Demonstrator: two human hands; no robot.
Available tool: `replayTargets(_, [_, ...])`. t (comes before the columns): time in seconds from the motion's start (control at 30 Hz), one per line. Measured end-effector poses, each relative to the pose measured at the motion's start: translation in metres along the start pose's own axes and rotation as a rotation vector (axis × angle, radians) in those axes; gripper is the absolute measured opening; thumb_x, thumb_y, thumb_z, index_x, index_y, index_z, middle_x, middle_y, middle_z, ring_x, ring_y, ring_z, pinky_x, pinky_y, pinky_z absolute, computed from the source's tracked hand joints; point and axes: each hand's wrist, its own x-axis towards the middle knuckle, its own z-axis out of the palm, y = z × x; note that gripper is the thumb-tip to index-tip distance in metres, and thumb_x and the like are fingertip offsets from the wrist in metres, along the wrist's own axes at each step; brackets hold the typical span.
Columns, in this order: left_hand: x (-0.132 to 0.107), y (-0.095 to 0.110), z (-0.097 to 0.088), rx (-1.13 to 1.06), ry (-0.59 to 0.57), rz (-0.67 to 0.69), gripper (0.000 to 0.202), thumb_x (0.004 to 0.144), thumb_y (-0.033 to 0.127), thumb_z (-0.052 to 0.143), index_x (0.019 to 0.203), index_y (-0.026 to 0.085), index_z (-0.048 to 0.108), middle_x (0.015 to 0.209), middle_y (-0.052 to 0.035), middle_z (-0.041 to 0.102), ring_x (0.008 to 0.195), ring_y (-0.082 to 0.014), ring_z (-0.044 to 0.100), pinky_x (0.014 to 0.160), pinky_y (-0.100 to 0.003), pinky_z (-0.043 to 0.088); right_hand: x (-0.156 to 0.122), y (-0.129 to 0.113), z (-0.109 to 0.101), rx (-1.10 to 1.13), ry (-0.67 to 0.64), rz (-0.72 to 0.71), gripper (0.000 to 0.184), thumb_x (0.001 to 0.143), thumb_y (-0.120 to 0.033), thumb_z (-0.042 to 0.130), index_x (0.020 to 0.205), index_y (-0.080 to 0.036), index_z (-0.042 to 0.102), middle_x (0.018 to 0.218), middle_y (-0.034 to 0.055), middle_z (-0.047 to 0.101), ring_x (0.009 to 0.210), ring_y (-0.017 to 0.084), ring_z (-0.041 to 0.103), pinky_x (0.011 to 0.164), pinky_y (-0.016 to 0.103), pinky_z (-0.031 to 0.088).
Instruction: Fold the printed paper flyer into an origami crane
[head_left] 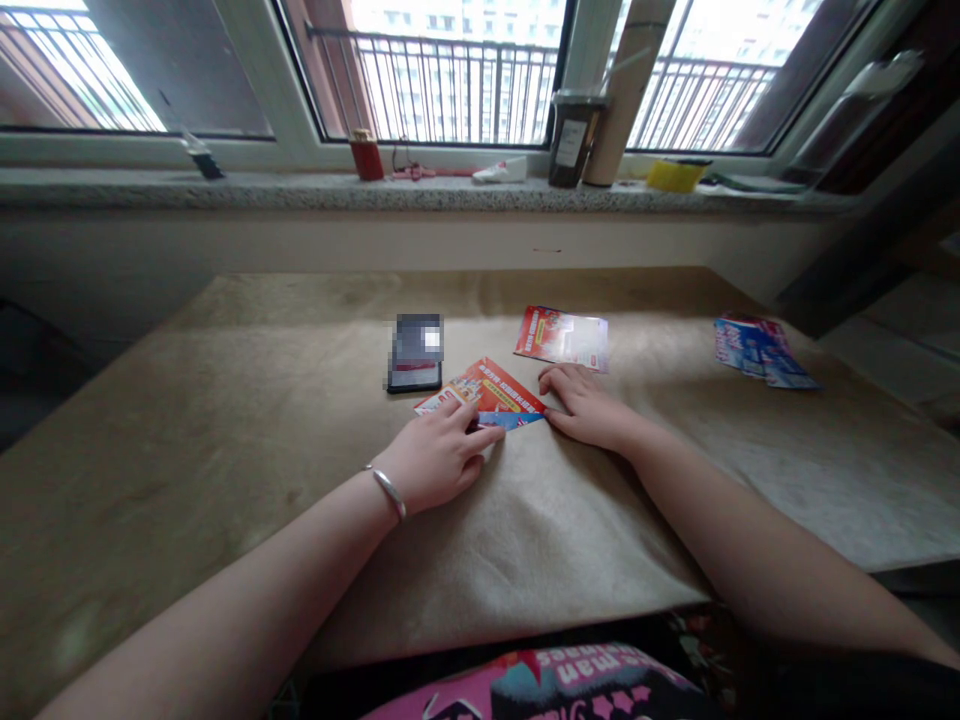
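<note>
A red leaflet (pixel 506 388) with yellow print lies at an angle on the table, and a blue folded part shows along its near edge. My left hand (pixel 444 455), with a silver bangle at the wrist, rests on its left portion with the fingers stretched out. My right hand (pixel 586 408) lies at the leaflet's right corner, its thumb touching that corner and its fingers bent and apart from the thumb. Just beyond the right fingers is a stack of similar red and white leaflets (pixel 562 338).
A dark phone-like device (pixel 417 352), its screen blurred, lies left of the leaflet. Several blue leaflets (pixel 763 352) are fanned at the right of the covered table (pixel 187 420). On the windowsill (pixel 285 193) stand a red container (pixel 367 156), a dark lidded jar (pixel 573 140) and a cardboard tube (pixel 626 90).
</note>
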Motion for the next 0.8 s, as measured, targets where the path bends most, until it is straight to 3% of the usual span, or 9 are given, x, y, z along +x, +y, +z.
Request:
replayTargets(0.63, [0.000,-0.001,0.001,-0.007,0.003,0.006,0.035,0.087,0.027,0.046,0.120,0.024,0.056,0.107,-0.0103,0.053,0.104,-0.0270,0.048,0.091,-0.043,0.044,0.003,0.011,-0.003,0.031,-0.015,-0.006,0.034,0.068,-0.013,0.048,0.101,-0.020,0.051,0.112,0.0092,0.056,0.106,0.026,0.049,0.091,0.042,0.039])
replayTargets(0.8, [0.000,-0.001,0.001,-0.006,0.008,0.009,0.035,0.088,0.027,0.046,0.120,0.025,0.056,0.109,-0.0099,0.053,0.106,-0.0271,0.047,0.093,-0.043,0.043,0.006,0.015,-0.002,0.123,0.042,0.049,0.026,0.071,-0.017,0.050,0.096,-0.020,0.054,0.107,0.0084,0.060,0.101,0.025,0.053,0.089,0.041,0.041])
